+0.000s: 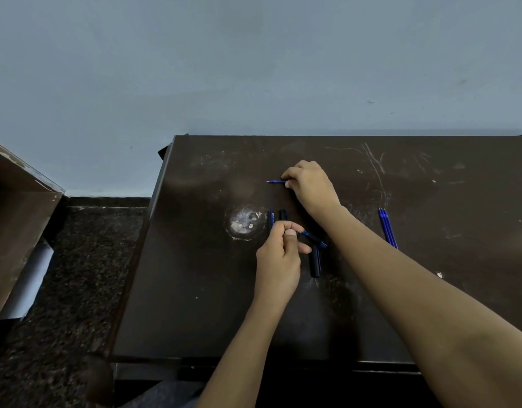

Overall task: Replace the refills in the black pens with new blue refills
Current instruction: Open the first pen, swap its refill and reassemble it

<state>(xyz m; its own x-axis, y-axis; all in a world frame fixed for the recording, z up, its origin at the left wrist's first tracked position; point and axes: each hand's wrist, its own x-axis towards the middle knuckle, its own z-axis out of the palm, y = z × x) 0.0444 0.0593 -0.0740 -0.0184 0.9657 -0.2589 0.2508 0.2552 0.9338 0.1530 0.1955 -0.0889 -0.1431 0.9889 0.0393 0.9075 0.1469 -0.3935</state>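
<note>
Dark scratched table against a pale blue wall, over speckled floor.
Beside the table's white worn patch, the left hand pinches a black pen; beyond it the right hand grips a blue refill; spare refills lie far right.

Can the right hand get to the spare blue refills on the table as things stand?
Probably yes, once freed: the right hand holds a refill, and the spare refills lie uncovered just beside that forearm.

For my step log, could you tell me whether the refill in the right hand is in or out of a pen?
Out: the refill pokes bare from the right hand, no barrel around it.
</note>
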